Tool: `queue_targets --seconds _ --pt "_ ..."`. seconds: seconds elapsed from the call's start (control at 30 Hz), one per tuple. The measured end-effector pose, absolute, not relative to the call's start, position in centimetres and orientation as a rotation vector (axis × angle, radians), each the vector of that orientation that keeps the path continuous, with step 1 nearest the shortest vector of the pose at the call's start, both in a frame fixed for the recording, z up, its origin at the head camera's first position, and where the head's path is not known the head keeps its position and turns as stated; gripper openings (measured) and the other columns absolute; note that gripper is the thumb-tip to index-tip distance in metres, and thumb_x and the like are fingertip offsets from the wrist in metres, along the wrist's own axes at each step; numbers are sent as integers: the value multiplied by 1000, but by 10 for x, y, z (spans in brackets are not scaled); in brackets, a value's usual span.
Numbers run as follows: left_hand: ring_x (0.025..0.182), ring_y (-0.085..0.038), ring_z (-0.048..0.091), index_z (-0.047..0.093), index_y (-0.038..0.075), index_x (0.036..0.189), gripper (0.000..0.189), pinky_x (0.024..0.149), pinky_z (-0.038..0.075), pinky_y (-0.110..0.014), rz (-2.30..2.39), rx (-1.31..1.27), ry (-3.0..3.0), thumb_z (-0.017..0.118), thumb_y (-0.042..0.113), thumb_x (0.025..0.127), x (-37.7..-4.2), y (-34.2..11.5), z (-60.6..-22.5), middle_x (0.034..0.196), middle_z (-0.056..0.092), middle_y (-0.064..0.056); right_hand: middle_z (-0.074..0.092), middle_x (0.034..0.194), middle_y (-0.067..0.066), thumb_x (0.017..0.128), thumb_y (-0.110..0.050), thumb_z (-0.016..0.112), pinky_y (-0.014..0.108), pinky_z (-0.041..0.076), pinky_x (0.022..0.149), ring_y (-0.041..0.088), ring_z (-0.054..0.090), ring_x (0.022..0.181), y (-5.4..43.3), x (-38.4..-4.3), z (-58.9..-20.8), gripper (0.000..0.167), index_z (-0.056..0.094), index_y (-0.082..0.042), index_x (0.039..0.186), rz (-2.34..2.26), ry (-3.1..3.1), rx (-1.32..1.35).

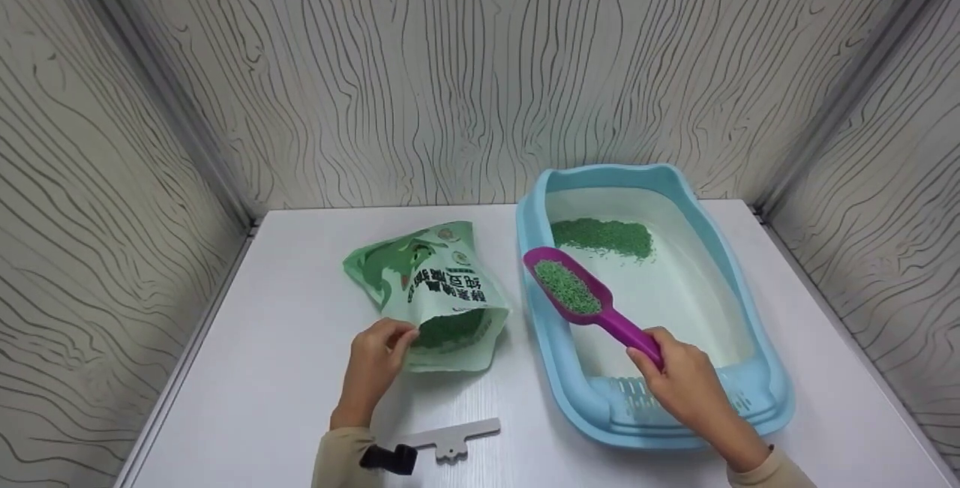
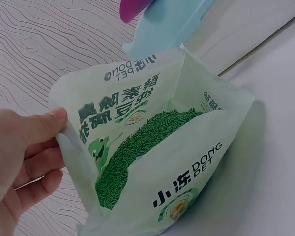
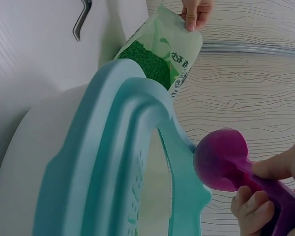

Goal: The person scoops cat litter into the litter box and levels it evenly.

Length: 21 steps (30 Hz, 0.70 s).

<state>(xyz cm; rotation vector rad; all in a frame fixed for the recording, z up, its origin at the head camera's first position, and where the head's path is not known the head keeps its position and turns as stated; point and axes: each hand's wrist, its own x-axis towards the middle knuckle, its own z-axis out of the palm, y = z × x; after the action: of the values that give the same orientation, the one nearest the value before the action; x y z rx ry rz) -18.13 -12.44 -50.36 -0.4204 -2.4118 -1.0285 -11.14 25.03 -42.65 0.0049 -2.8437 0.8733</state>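
Purple scoop (image 1: pixel 616 324), loaded with green pellets (image 1: pixel 568 287), in the right grip (image 1: pixel 686 379), clasped by the handle with fingers curled round it. Held over the left rim of the blue tray (image 1: pixel 561 364), with its bowl toward the far left. Inside the tray, near the far left corner, a loose patch of pellets (image 1: pixel 607 239). In the left grip (image 1: pixel 377 360), pinched at one side of its mouth, the open bag (image 1: pixel 431 293), just left of the tray, with dark green pellets (image 2: pixel 137 149) inside. On the white worktop (image 1: pixel 285 368), nearer than the bag, a grey clip (image 1: pixel 450 437).
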Motion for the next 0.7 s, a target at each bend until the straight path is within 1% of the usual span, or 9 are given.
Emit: queue_targets --seconds 0.33,0.47,0.7 --pt "66 -9 63 70 5 82 6 60 52 -20 -1033 -428 -2393 72 10 85 -181 -124 -504 77 71 -2 47 59 2 88 -13 70 17 30 47 6 36 50 259 -115 -423 26 61 4 105 814 -2828 13" --pt "65 -10 63 70 3 82 9 59 52 -20 -1016 -431 -2392 72 11 85 -181 -124 -504 76 70 -2 46 58 2 87 -12 70 18 30 47 6 36 50 263 -117 -423 26 61 4 104 803 -2810 9" --pt "65 -12 63 71 6 83 5 59 52 -21 -1029 -424 -2405 72 10 85 -182 -124 -503 76 71 -3 46 59 2 88 -13 69 18 30 47 7 36 50 269 -120 -423 26 60 5 105 801 -2826 -9"
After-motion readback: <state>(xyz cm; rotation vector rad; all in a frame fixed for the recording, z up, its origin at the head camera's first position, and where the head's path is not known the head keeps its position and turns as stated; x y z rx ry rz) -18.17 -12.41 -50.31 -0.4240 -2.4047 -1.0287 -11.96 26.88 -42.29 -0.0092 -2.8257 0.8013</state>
